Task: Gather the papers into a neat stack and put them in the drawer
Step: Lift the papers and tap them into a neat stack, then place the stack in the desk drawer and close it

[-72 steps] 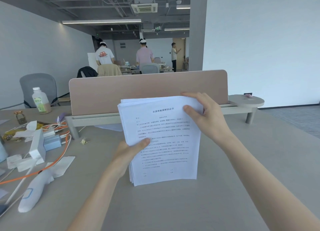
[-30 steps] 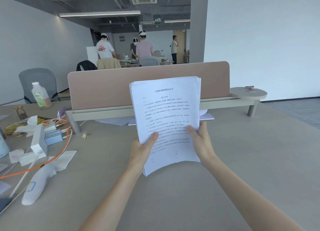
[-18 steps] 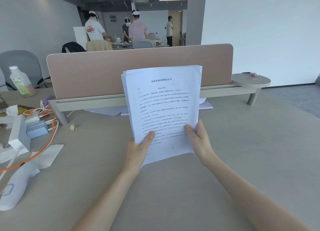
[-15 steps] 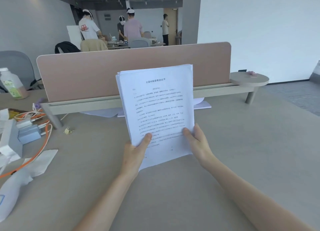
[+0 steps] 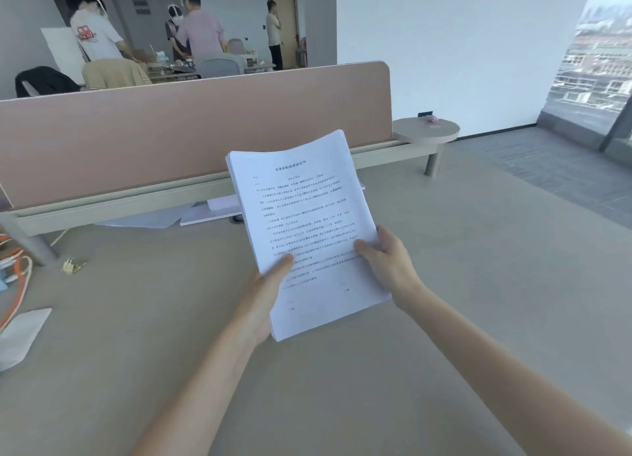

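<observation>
A thick stack of white printed papers is held above the grey desk, tilted back with its top corner leaning right. My left hand grips the stack's lower left edge, thumb on the top sheet. My right hand grips the lower right edge, thumb on the print. A few more white sheets lie flat on the desk under the divider rail. No drawer is in view.
A pink divider panel crosses the far side of the desk, with a round shelf at its right end. Orange cables, a binder clip and a paper scrap lie at left. People stand far behind.
The stack was lifted off the desk, my right hand slid from its top to its lower edge. The view has swung right, and the stack now tilts down and rightward.
</observation>
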The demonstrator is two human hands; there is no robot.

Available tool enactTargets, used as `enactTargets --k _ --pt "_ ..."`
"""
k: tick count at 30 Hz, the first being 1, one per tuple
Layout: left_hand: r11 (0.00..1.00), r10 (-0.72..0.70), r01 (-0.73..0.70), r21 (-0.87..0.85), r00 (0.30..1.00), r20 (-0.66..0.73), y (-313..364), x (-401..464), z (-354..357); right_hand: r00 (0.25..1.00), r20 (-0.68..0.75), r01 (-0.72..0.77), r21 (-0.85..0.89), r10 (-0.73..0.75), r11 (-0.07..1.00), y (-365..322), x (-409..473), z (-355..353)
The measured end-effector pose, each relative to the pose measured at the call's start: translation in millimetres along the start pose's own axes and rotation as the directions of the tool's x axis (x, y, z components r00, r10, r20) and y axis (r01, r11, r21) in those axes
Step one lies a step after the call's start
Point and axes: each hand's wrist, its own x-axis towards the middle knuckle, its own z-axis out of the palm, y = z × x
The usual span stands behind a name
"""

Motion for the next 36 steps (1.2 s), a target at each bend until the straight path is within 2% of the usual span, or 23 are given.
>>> enactTargets --k 4,20,24,28,36 --pt "0.998 -0.043 0.037 0.058 0.993 0.106 -13.1 -28.4 42.8 0.995 -0.061 -0.077 0.038 0.079 0.996 22.1 -30.3 -54.0" --pt "0.98 -0.19 0.166 0.106 0.941 0.28 -95.4 -200.2 248.7 0.911 -0.364 -0.182 0.069 0.194 0.981 88.8 -211.8 -294.1" --pt "0.986 -0.146 0.119 0.114 0.95 0.276 -110.8 -233.4 293.4 0.887 -0.423 -0.168 0.082 0.186 0.982 100.2 -250.0 -347.0" --pt "0.989 -0.097 0.051 0.141 0.933 0.347 -126.8 -258.8 330.7 0.873 -0.456 -0.174 0.04 0.173 0.984 120.0 -276.4 -389.6" --pt "0.95 -0.036 -0.106 0.294 0.896 0.442 -167.4 -264.0 370.9 0.834 -0.475 -0.276 0.081 0.281 0.958 176.1 -303.8 -446.2"
